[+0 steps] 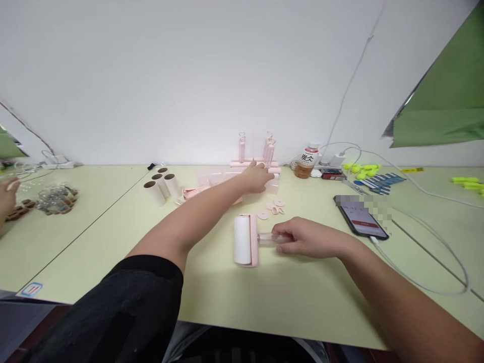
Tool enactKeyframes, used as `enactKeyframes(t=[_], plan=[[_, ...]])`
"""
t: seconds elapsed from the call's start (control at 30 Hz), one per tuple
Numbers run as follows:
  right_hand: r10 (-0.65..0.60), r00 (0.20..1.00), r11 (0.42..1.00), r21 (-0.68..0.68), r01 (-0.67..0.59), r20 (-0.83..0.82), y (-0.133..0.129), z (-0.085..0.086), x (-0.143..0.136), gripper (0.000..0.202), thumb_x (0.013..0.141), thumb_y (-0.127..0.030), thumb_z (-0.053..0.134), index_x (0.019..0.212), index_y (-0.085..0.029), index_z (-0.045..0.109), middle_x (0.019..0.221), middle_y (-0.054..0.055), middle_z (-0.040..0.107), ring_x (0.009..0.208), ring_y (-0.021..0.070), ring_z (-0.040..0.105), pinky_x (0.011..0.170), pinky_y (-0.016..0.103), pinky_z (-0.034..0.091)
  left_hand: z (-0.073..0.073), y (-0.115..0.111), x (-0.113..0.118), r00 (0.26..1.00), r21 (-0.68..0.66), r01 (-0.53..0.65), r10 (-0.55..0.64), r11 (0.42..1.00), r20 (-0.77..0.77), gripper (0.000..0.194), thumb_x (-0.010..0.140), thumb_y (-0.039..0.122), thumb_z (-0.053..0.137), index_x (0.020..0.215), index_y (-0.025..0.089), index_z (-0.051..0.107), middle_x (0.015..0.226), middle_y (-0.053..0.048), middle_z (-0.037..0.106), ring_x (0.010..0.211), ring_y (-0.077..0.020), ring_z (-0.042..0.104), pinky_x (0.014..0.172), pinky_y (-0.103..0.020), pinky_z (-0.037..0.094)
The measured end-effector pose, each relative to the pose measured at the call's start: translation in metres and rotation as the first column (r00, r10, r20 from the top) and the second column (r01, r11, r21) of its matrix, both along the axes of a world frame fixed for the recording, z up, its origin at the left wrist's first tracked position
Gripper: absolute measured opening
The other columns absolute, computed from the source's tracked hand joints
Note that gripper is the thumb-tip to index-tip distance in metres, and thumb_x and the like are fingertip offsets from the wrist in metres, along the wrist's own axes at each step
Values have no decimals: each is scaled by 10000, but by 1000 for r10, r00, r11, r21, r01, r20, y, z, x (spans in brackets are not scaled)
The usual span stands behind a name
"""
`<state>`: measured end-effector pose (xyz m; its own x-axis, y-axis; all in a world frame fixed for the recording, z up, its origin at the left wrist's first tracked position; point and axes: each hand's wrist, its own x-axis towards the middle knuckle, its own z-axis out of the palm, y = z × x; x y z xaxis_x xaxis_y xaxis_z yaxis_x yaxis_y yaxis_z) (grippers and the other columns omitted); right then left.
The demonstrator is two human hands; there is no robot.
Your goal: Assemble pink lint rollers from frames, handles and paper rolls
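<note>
My right hand is closed around the clear handle of a lint roller, whose white roll and pink frame lie toward the left on the table. Stretched forward, my left hand is over a group of pink parts near the wall; its fingertips are partly hidden, and whether they grip anything is unclear. Behind it stand pink handles with loops on top. Small pink discs lie between my two hands, just behind the roller.
White cardboard-cored rolls stand left of the pink parts. A drink bottle, a phone with its cable and yellow-green items are on the right. Another person's hand is at the far left beside clear plastic pieces.
</note>
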<state>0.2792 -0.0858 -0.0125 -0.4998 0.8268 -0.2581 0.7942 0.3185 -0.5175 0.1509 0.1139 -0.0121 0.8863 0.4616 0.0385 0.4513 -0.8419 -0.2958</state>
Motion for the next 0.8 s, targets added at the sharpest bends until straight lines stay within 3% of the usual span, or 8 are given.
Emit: enactKeyframes(t=[0.2,0.33,0.4,0.47,0.5,0.6,0.7,0.8], plan=[[1,999,1000,14,-2,32,-4,9,5,110,802,-311,594,778,-207,565,691,-24,560,610,132,451,546,252,288,-10,-1,23,990,-29,-81,77,996,-121,629,746,403,633,1321,168,534,1272,-179,614,1241,-350,430,1068,-538,227],[-2,1000,999,41,1,23,-5,11,9,130,804,-316,595,748,-209,547,684,-25,550,611,134,452,546,253,289,-9,-5,25,978,-114,-153,133,982,-162,601,656,514,702,1146,169,653,1293,-179,590,1233,-370,434,1069,-524,254],[-18,1000,998,65,17,16,-5,12,11,141,814,-335,593,756,-212,557,676,-26,546,601,135,448,541,255,288,-1,-9,24,986,-164,-155,143,974,-85,561,654,502,712,1113,185,655,1265,-150,612,1228,-354,450,1067,-497,275],[-63,998,993,104,63,-2,-5,13,13,161,828,-368,587,780,-215,580,668,-23,550,590,138,450,539,259,292,13,-12,16,973,-259,-168,202,951,114,569,679,510,697,1138,182,619,1210,-130,642,1165,-327,510,1014,-448,350],[-98,995,986,135,100,-19,-5,14,14,175,835,-387,584,802,-216,594,669,-19,557,588,142,454,540,261,298,22,-13,9,935,-332,-176,263,927,238,574,697,534,680,1140,177,604,1174,-125,654,1100,-308,552,953,-415,399],[-219,971,945,228,236,-97,-3,13,16,229,856,-443,563,861,-220,615,678,-10,577,590,150,475,543,267,312,45,-16,-31,700,-581,-88,465,809,542,501,783,601,570,1007,156,616,976,-96,673,840,-232,619,731,-333,453],[-322,929,895,261,361,-181,-1,10,14,279,872,-495,539,856,-224,601,678,-12,579,587,147,482,533,264,312,53,-25,-82,550,-746,86,593,660,588,425,793,545,580,959,156,629,862,-59,653,730,-189,606,642,-298,440],[-374,896,870,242,428,-240,0,5,9,318,874,-541,530,856,-229,590,659,-24,562,572,140,474,522,260,305,46,-44,-118,520,-830,213,659,515,543,432,757,506,646,1013,159,619,850,-40,648,702,-171,596,615,-275,442]])
